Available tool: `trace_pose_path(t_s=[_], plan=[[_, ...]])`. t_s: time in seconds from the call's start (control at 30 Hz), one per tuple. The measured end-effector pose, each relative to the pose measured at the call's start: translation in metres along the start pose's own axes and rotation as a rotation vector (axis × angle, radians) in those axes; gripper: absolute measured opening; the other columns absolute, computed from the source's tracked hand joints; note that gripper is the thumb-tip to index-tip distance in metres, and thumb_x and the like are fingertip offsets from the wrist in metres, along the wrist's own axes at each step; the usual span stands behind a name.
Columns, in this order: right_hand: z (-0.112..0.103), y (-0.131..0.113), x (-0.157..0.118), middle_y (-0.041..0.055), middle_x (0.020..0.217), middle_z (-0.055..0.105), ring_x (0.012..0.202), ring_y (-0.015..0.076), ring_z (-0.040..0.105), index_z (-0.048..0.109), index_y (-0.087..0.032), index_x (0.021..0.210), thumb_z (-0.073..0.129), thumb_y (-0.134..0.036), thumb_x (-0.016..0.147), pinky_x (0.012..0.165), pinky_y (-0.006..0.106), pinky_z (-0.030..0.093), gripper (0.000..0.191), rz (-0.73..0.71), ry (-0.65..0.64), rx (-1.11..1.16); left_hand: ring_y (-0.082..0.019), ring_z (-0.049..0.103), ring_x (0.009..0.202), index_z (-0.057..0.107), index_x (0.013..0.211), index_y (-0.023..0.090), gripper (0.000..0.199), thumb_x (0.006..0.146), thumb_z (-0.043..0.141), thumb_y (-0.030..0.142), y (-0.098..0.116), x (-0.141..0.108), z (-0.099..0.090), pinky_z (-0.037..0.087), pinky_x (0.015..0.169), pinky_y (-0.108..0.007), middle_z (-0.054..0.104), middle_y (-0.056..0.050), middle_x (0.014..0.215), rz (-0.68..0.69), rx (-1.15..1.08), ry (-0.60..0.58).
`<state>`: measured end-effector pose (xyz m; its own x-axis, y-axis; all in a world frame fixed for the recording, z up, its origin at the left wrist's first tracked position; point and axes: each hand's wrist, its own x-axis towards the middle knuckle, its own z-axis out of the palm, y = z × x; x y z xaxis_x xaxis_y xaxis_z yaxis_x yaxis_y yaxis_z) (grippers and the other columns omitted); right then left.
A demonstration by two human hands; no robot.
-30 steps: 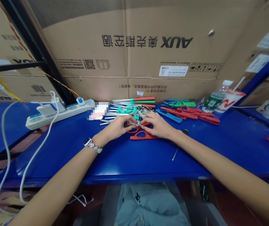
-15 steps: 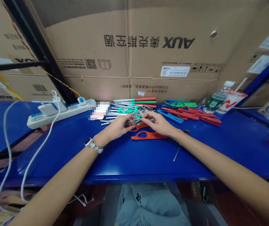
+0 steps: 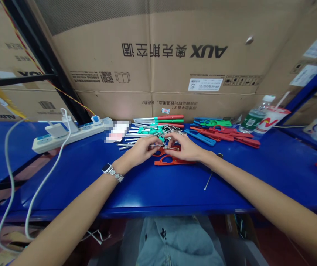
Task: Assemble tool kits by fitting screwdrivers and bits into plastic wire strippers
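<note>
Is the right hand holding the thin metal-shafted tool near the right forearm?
No, the tool lies on the blue table, partly hidden by the right forearm and apart from the right hand.

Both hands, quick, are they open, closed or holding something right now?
Left hand: closed on a thin part, too small to identify.
Right hand: closed, pinching a small brownish part; exactly what cannot be told.

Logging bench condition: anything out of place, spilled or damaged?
No spill or damage visible. Two oddities: the AUX print on the cardboard is upside down, and a slim metal tool lies apart from the orange piece, partly hidden by the right forearm.
</note>
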<state>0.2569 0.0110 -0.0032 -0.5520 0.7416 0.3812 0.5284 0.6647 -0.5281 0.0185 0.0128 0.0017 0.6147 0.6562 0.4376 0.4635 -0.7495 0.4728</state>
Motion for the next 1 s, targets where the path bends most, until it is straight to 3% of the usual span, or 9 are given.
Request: trace_pose_path(t_s=[0.1,0.23,0.33,0.43,0.63,0.8,1.0], plan=[[-0.005,-0.002,-0.006,0.0018,0.095,0.073,0.098,0.0239,0.068,0.054,-0.024,0.131,0.071,-0.024,0.088,0.100,0.048,0.039,0.047,-0.017,-0.008,-0.074,-0.014,0.062,0.075,0.070,0.102,0.017,0.016,0.090,0.060,0.018,0.000,0.000,0.001,0.050,0.068,-0.028,0.068,-0.006,0.095,-0.005,0.012,-0.019],[-0.011,-0.006,-0.005,0.0032,0.099,0.074,0.099,0.0231,0.068,0.061,-0.023,0.117,0.068,-0.026,0.092,0.095,0.042,0.041,0.027,-0.061,0.066,-0.095,-0.014,0.062,0.073,0.069,0.104,0.017,0.018,0.087,0.062,0.019,0.000,-0.001,0.003,0.051,0.068,-0.029,0.069,-0.006,0.093,-0.053,-0.026,-0.046],[-0.012,-0.006,0.000,0.0047,0.103,0.075,0.098,0.0225,0.068,0.065,-0.022,0.108,0.065,-0.028,0.094,0.094,0.041,0.041,0.015,-0.066,0.127,-0.137,-0.015,0.064,0.073,0.061,0.120,0.017,0.032,0.089,0.062,0.019,0.000,-0.001,0.004,0.052,0.068,-0.029,0.068,-0.003,0.085,-0.089,-0.099,-0.037],[-0.010,-0.005,0.004,0.0049,0.106,0.076,0.103,0.0237,0.068,0.068,-0.023,0.108,0.063,-0.024,0.094,0.095,0.042,0.040,0.015,-0.046,0.099,-0.180,-0.014,0.062,0.071,0.053,0.130,0.019,0.044,0.088,0.062,0.014,0.002,-0.001,0.004,0.052,0.067,-0.028,0.068,-0.002,0.090,-0.071,-0.115,-0.003],[-0.009,-0.003,0.002,0.0041,0.109,0.076,0.107,0.0240,0.067,0.069,-0.026,0.114,0.062,-0.021,0.095,0.096,0.043,0.041,0.021,-0.020,0.048,-0.206,-0.010,0.057,0.070,0.062,0.114,0.021,0.029,0.087,0.063,0.011,0.007,-0.001,0.001,0.054,0.069,-0.029,0.058,-0.005,0.111,-0.018,0.001,0.055],[-0.007,0.001,-0.002,0.0056,0.112,0.075,0.112,0.0261,0.063,0.070,-0.025,0.111,0.060,-0.026,0.098,0.093,0.044,0.041,0.016,-0.021,0.003,-0.269,-0.014,0.061,0.081,0.066,0.093,0.019,0.004,0.091,0.062,0.017,0.003,0.001,-0.001,0.054,0.076,-0.030,0.064,-0.005,0.103,0.044,-0.003,0.067],[-0.010,-0.010,-0.008,0.0086,0.116,0.067,0.115,0.0278,0.059,0.066,-0.023,0.107,0.059,-0.015,0.087,0.094,0.044,0.042,0.023,-0.095,0.044,-0.273,-0.016,0.062,0.074,0.069,0.088,0.018,0.008,0.089,0.062,0.021,0.000,0.002,-0.001,0.051,0.071,-0.031,0.069,-0.006,0.091,-0.042,0.065,0.063]])
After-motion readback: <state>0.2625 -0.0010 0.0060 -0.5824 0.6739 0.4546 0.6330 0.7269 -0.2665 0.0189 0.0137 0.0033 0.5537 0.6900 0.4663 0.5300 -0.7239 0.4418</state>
